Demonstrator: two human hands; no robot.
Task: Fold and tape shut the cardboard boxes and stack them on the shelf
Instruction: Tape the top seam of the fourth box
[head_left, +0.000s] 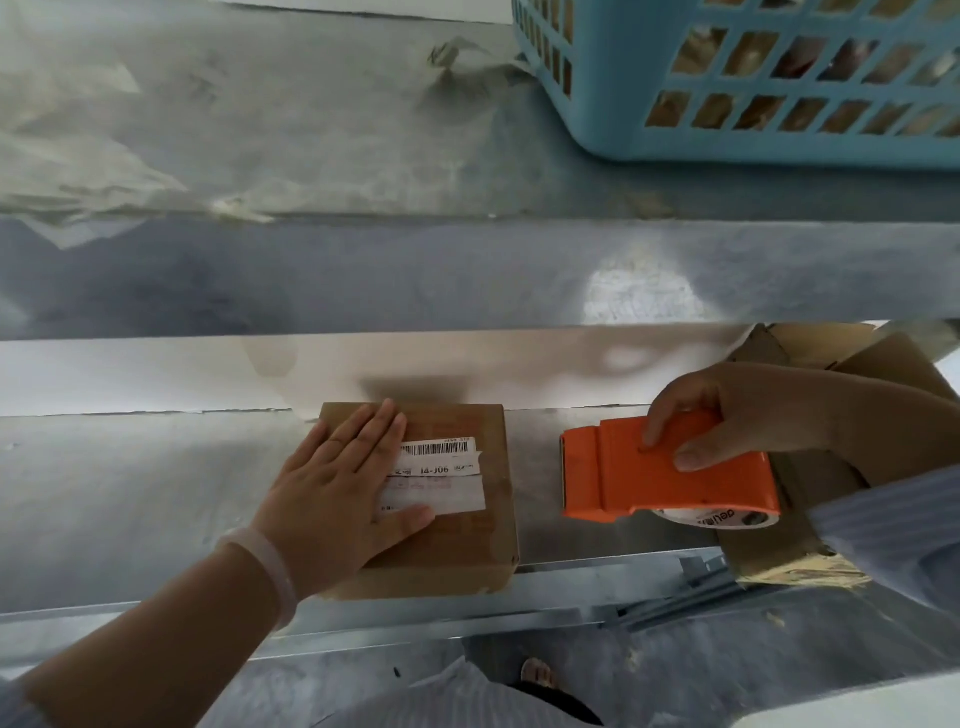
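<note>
A closed brown cardboard box with a white barcode label lies flat on the metal shelf. My left hand rests flat on its top, fingers straight, covering the left part of the label. To the right, my right hand grips an orange tape dispenser from above; a roll of tape shows at its lower right. Behind and under that hand sits another cardboard box with open flaps, partly hidden by my arm.
The upper shelf's metal front edge overhangs the working shelf. A blue plastic basket with items inside stands on the upper shelf at the right. Crumpled clear film lies at the upper left. A foot shows on the floor below.
</note>
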